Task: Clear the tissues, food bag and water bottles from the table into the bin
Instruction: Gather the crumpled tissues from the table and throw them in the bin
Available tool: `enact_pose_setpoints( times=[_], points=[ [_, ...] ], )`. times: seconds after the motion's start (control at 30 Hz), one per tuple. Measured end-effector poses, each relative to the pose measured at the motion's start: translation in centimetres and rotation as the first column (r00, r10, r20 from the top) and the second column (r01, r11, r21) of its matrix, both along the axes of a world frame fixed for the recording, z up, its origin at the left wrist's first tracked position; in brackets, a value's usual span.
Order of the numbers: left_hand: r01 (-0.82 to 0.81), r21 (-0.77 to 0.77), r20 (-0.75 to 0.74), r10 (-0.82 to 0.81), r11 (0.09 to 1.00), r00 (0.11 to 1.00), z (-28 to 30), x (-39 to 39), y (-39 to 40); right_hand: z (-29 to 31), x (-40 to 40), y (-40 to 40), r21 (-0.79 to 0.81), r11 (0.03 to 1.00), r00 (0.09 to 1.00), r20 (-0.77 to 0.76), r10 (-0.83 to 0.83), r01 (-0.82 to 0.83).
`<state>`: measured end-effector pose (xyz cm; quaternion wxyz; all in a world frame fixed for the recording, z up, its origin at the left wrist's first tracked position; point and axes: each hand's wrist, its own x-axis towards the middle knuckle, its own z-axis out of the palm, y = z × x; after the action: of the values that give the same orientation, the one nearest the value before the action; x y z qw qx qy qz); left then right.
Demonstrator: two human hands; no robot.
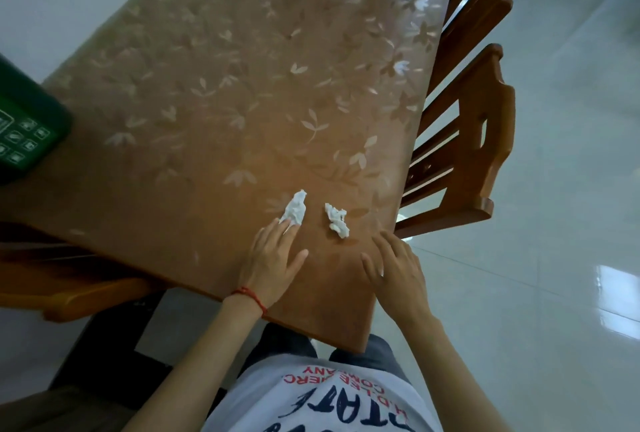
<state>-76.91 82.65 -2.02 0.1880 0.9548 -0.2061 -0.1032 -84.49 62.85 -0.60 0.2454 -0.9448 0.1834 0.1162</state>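
Two crumpled white tissues lie on the brown flower-patterned table [214, 92] near its front edge. The left tissue [295, 207] is touched at its near end by the fingertips of my left hand [273, 260], which lies flat with fingers spread. The right tissue [337, 219] sits free, a short way ahead and to the left of my right hand [391, 267], which rests open near the table's right edge. A dark green bin [27, 120] with white icons stands at the far left beside the table. No food bag or bottle is in sight.
Two wooden chairs [464, 154] are pushed in along the table's right side. Another wooden chair [72, 279] is at the lower left. Glossy pale floor tiles [554, 223] surround the table.
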Motion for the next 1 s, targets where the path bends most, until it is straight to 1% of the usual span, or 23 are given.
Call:
enact_pose_setpoints(
  times=[0.17,0.3,0.4,0.43,0.53,0.63,0.77,0.9,0.97,1.0],
  points=[
    [-0.018,-0.044,-0.042,0.016,0.999,0.999,-0.6,2.2,0.3,-0.4,1.9,0.4,0.041,0.999,0.999,-0.037,-0.003,0.005],
    [-0.082,-0.068,-0.085,0.076,0.994,0.993,-1.1,3.1,0.1,-0.6,4.5,0.1,0.12,0.993,0.999,0.048,-0.017,0.011],
    [-0.126,-0.111,-0.115,0.113,0.986,0.987,-1.2,3.2,0.0,-1.3,6.5,0.0,0.231,0.973,0.996,0.078,-0.046,0.027],
    [-0.143,-0.126,-0.122,0.127,0.982,0.984,-1.3,3.2,0.0,-1.8,7.1,0.1,0.242,0.97,0.996,0.083,-0.036,0.015],
    [-0.195,-0.139,-0.139,0.176,0.971,0.975,-1.3,3.3,0.4,-3.1,8.7,0.4,0.175,0.984,0.998,0.063,0.03,-0.04],
    [-0.249,-0.164,-0.146,0.226,0.955,0.963,-1.3,3.4,0.7,-3.9,9.5,0.8,0.123,0.99,0.998,0.022,0.061,-0.063],
    [-0.27,-0.149,-0.157,0.246,0.951,0.956,-1.3,3.3,1.1,-4.3,9.9,1.0,0.045,0.99,0.991,0.001,0.131,-0.131],
    [-0.274,-0.127,-0.17,0.251,0.953,0.953,-1.7,3.2,1.1,-4.4,10.2,0.9,0.076,0.987,0.99,-0.021,0.141,-0.139],
    [-0.268,-0.126,-0.153,0.248,0.955,0.957,-1.9,3.2,1.0,-4.8,10.1,0.7,0.137,0.984,0.993,-0.005,0.115,-0.113],
    [-0.27,-0.128,-0.153,0.25,0.954,0.956,-1.9,3.2,1.0,-4.9,10.2,0.7,0.182,0.981,0.997,0.007,0.071,-0.071]
  ],
)
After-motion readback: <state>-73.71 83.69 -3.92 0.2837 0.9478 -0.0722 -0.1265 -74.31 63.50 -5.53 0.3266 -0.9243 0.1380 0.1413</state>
